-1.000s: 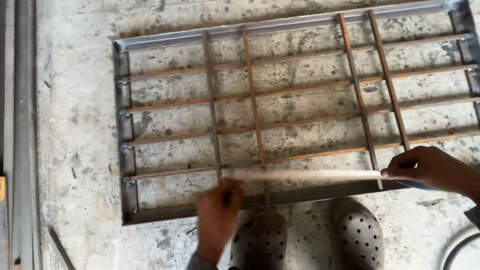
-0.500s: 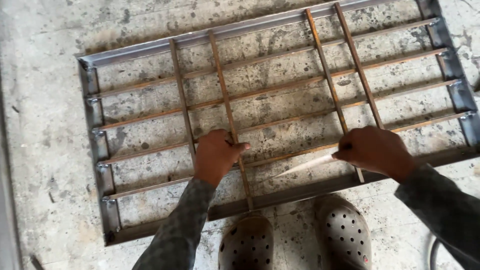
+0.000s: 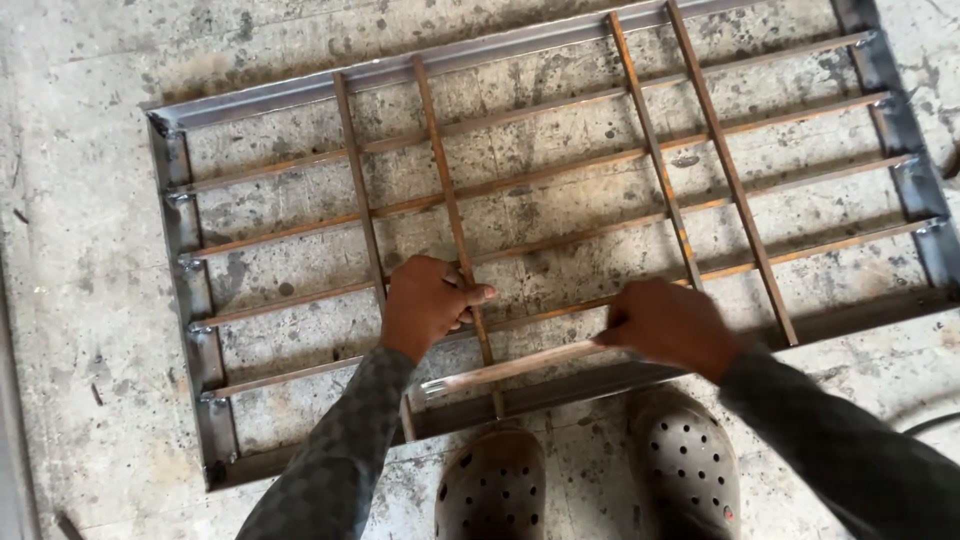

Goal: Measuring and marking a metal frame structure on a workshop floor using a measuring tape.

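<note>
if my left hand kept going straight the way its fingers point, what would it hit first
The left hand points rightward across the metal grille. Its fingertips already seem to touch the rusty upright bar; past it, probably the right hand. Depth is hard to judge.

Floor is bare concrete (image 3: 90, 300), grey-beige, heavily stained with dark blotches, scuffs and small pits throughout. Surface looks rough and worn, with darker mottling showing through in the upper middle area. Along the far left edge a long grey metal strip (image 3: 12, 440) lies on the floor, running off the bottom of the view. A dark curved cable (image 3: 930, 425) sits on the concrete at the lower right edge. Light is even, diffuse daylight with soft shadows only. No walls, windows or furniture visible from this downward angle.
</note>
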